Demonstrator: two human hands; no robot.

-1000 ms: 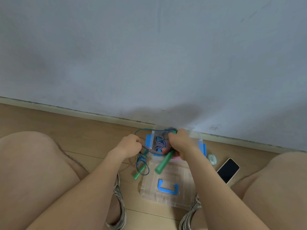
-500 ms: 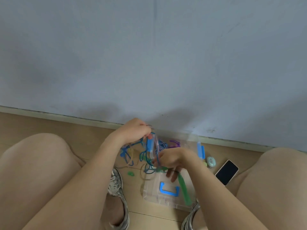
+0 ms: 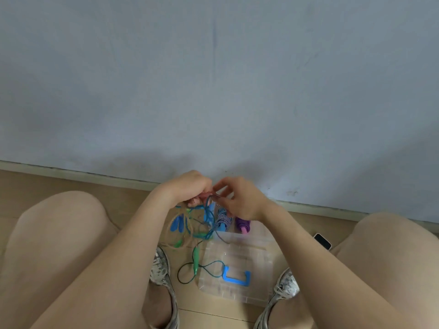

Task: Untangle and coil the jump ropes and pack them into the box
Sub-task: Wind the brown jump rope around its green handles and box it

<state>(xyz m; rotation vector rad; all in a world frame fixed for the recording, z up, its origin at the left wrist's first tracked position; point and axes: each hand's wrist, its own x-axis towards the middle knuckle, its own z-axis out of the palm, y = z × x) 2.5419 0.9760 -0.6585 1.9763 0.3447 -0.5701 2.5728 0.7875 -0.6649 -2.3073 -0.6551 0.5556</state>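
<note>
My left hand and my right hand meet above the floor near the wall, both pinching a tangle of thin blue-green jump rope that hangs below them. A green handle dangles low, and its cord loops over the clear box lid with a blue handle. A blue-and-white striped rope and a purple rope handle lie in the clear box behind the lid. A beige rope hangs at the left of the tangle.
My bare knees flank the work area, and my two sneakers rest beside the lid. A phone lies on the wood floor at the right. The grey wall and its baseboard run just behind the box.
My right hand let the green handle drop and rose to meet my left hand at the tangle. The green handle now hangs lower, by the lid's left edge.
</note>
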